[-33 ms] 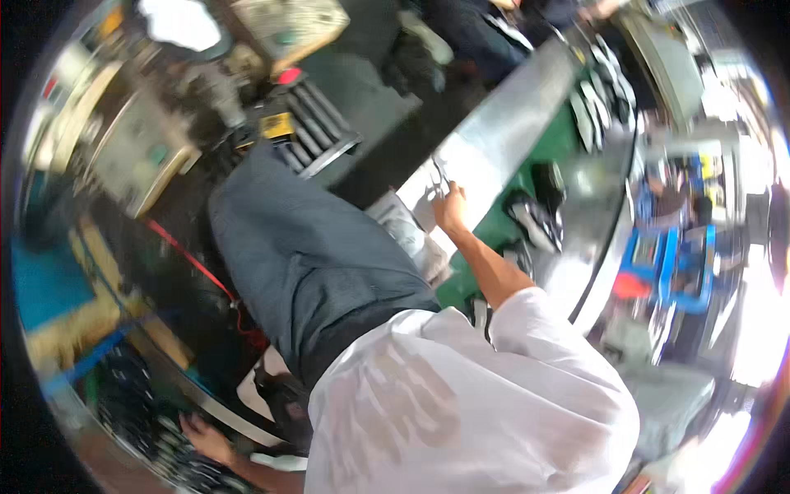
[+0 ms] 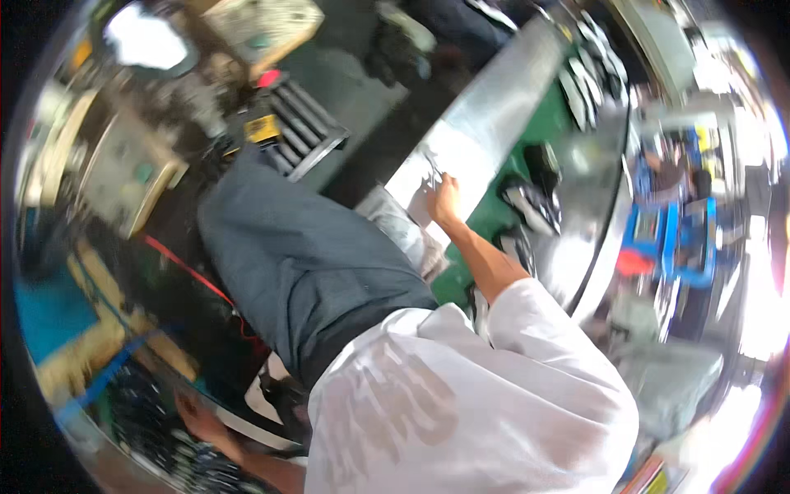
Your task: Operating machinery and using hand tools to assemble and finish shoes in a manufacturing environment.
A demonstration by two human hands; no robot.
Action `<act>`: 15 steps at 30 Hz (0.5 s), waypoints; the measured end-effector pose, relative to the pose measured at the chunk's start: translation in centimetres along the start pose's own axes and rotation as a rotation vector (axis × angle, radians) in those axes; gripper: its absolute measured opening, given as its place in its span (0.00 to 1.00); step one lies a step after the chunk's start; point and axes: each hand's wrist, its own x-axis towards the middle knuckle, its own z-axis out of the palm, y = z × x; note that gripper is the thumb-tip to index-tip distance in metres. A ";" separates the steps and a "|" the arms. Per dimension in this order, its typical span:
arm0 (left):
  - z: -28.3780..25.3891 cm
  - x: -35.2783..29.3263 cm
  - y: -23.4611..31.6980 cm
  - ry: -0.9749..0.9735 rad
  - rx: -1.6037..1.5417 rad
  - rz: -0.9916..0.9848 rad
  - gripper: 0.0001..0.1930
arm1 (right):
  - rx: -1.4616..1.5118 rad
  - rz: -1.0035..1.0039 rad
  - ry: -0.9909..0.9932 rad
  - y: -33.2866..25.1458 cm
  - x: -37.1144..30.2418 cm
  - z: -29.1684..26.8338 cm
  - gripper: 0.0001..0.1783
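**Slim dark metallic tool (image 2: 432, 164) at the bare right hand (image 2: 445, 200)**

The tool is over a long, shiny silver metal bench (image 2: 498, 99); blur hides whether the right hand's curled fingers grasp it. Black-and-white shoes (image 2: 531, 206) sit beside the bench. The bare left hand (image 2: 199, 418) is near a black-and-white heap (image 2: 136, 399), its grip impossible to tell.

Your bench top (image 2: 502, 90): looks like sheet metal, smooth, throwing hard glare. Slim tool (image 2: 432, 161) in your right hand (image 2: 446, 200): metal by the look, too blurred to call the finish. Pale bag (image 2: 397, 222) at the bench end: thin crinkled plastic, some shine. Your shirt (image 2: 502, 387): white cloth, matt, creased. Your trousers (image 2: 296, 230): grey cloth, matt, soft folds. Blue crates (image 2: 672, 247) off right: smooth plastic.
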 end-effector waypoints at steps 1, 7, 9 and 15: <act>3.8 3.4 9.8 -0.218 -0.194 0.123 0.28 | 0.334 0.334 -0.056 4.0 0.6 0.7 0.28; 11.1 3.5 42.9 -0.578 -0.169 1.045 0.22 | 0.000 0.001 0.319 6.7 -7.7 -11.2 0.30; 11.7 1.4 48.3 -0.642 -0.138 1.230 0.23 | -0.002 0.340 0.357 11.3 -14.1 -18.5 0.26; 15.4 -4.3 52.2 -0.891 -0.142 1.382 0.24 | -0.153 0.952 -0.302 18.5 -50.7 -22.4 0.57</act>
